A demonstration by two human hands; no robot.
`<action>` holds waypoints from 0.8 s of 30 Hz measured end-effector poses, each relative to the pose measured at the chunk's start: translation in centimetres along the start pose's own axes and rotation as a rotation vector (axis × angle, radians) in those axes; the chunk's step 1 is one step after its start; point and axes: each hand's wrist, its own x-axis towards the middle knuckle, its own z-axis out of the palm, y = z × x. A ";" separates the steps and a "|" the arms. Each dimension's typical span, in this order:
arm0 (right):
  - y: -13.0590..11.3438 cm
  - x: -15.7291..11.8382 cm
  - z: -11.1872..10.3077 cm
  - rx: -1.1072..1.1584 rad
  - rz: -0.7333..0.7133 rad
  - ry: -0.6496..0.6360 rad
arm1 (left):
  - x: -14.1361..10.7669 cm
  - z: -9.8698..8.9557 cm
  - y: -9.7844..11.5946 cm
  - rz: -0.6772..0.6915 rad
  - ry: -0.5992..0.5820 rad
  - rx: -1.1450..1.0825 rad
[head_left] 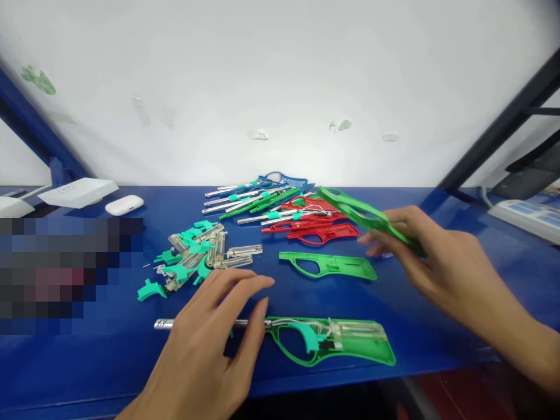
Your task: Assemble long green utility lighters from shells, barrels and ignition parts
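Observation:
A green lighter half shell (371, 347) lies near the table's front edge, holding a clear tank, wires and a teal trigger, with a metal tube (164, 324) running out to the left. My left hand (219, 332) is over that tube, thumb and fingers apart, the tube passing beneath. My right hand (429, 256) grips green shell pieces (367, 216), raised above the table at the right. An unfilled green half shell (332, 265) lies between the hands, farther back.
Teal triggers and clear tanks (192, 251) form a heap at left. Behind are red shells (324, 233), metal tubes and blue shells (284, 179). A white case (125, 205) and white box (79, 191) sit back left; a white device (529, 219) is at right.

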 end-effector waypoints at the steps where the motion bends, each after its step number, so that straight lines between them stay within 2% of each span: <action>1: -0.6 -0.6 -0.3 0.028 -0.004 -0.006 | -0.1 0.0 0.0 -0.004 0.004 0.002; 5: -2.7 -3.3 -0.5 0.082 -0.107 -0.059 | -1.1 -0.4 -0.1 -0.081 0.023 0.022; 7: -3.6 -4.4 -0.4 0.028 -0.155 -0.058 | -1.6 -0.7 -0.1 -0.120 -0.014 0.047; 9: -4.3 -5.0 -0.3 -0.057 -0.171 -0.059 | -2.0 -1.0 -0.2 -0.086 -0.060 0.056; 14: -5.6 -4.5 -0.2 -0.123 -0.194 -0.039 | -1.5 -1.1 -0.3 0.077 0.003 -0.008; 20: -6.2 -4.1 0.2 -0.087 -0.206 0.012 | -1.1 -0.8 -0.2 0.035 0.018 -0.076; 24: -6.0 -4.2 0.0 -0.008 -0.193 -0.035 | -0.8 -0.8 0.0 0.024 0.001 -0.117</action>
